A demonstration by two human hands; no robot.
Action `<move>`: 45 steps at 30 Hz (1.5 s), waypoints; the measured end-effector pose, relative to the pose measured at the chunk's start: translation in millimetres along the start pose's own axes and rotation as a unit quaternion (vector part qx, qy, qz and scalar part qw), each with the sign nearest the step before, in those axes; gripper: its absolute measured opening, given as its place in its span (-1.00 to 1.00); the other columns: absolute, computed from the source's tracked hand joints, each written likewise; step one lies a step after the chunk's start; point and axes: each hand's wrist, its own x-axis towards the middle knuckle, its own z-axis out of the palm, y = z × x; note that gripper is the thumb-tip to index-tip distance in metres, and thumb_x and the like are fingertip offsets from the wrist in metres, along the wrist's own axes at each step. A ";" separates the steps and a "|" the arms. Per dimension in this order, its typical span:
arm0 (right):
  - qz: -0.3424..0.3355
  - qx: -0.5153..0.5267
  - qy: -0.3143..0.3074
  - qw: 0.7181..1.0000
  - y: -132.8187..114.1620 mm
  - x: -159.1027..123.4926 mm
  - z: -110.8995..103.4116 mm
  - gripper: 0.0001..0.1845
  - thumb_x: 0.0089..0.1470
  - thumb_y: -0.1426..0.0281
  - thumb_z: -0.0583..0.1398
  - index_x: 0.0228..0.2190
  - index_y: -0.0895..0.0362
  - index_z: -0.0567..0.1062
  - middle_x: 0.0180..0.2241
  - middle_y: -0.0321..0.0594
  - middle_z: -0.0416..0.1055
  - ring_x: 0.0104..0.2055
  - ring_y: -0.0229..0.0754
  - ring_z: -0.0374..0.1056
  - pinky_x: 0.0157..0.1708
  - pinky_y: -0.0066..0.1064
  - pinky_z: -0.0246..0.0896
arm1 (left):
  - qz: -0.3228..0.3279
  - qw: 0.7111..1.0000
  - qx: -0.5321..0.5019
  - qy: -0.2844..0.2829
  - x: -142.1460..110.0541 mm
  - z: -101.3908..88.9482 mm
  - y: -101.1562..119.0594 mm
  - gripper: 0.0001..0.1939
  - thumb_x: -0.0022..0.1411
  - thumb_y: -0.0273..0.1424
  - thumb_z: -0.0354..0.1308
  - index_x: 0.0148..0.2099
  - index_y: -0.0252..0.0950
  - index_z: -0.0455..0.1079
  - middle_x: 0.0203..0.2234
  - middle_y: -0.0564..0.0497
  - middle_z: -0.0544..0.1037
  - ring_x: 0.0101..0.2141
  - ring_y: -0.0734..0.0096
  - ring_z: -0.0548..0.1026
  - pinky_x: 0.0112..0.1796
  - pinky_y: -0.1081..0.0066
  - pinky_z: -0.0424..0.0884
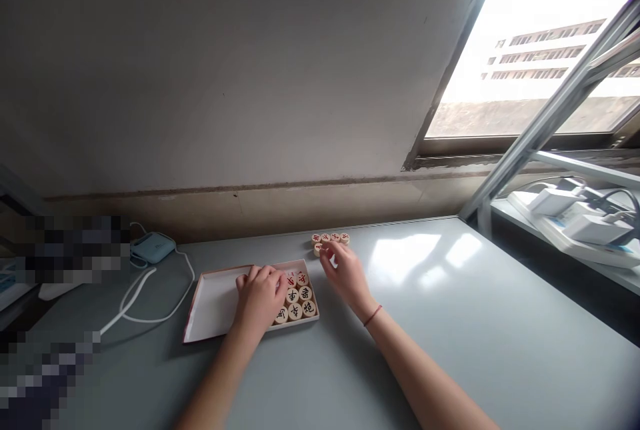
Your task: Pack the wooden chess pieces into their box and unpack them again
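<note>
An open shallow cardboard box [215,307] lies on the grey table, with round wooden xiangqi pieces [295,311] in rows in its right part. Over the middle of the box is my left hand [263,290], its fingers curled down by the pieces; what they grip, if anything, is hidden. Behind the box, a small group of red-marked xiangqi pieces [335,238] sits near the table's back edge. My right hand [345,275] reaches to the front of this group, thumb and fingers closed at a xiangqi piece [318,250] beside its row.
To the left, a light-blue device [153,247] and a looped white cable [165,320] lie on the table [450,323]. A wall runs along the back. On the right, a metal frame [545,110] stands by a shelf with a power strip and white plugs [590,223].
</note>
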 end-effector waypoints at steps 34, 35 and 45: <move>0.097 -0.150 -0.046 0.983 29.3 11.9 -30.4 -0.94 -0.02 0.36 0.12 -0.46 0.07 0.38 -0.42 -0.25 0.48 -0.48 -0.22 0.32 -0.52 -0.46 0.02 | -0.051 0.918 -0.381 0.099 7.7 4.0 0.2 -0.78 0.23 -0.36 0.05 -0.11 -0.21 0.44 -0.17 -0.03 0.55 -0.23 0.39 0.55 -0.17 0.39 0.50; 0.097 -0.171 -0.060 0.979 30.6 11.4 -30.3 -0.94 -0.01 0.38 0.12 -0.44 0.07 0.39 -0.41 -0.25 0.48 -0.48 -0.21 0.32 -0.53 -0.46 0.00 | -0.054 0.919 -0.379 0.098 7.9 4.7 -0.2 -0.77 0.22 -0.38 0.05 -0.09 -0.21 0.43 -0.16 -0.04 0.54 -0.24 0.40 0.55 -0.18 0.39 0.50; -0.018 0.069 -0.096 0.993 -52.7 -7.0 -17.4 -0.84 0.09 0.25 0.16 -0.35 0.07 0.44 -0.41 -0.24 0.47 -0.41 -0.22 0.35 -0.43 -0.45 0.21 | 0.073 0.957 -0.261 0.099 -0.3 5.0 10.2 -0.76 0.29 -0.37 0.05 -0.01 -0.18 0.37 -0.19 -0.04 0.52 -0.19 0.30 0.52 -0.18 0.34 0.47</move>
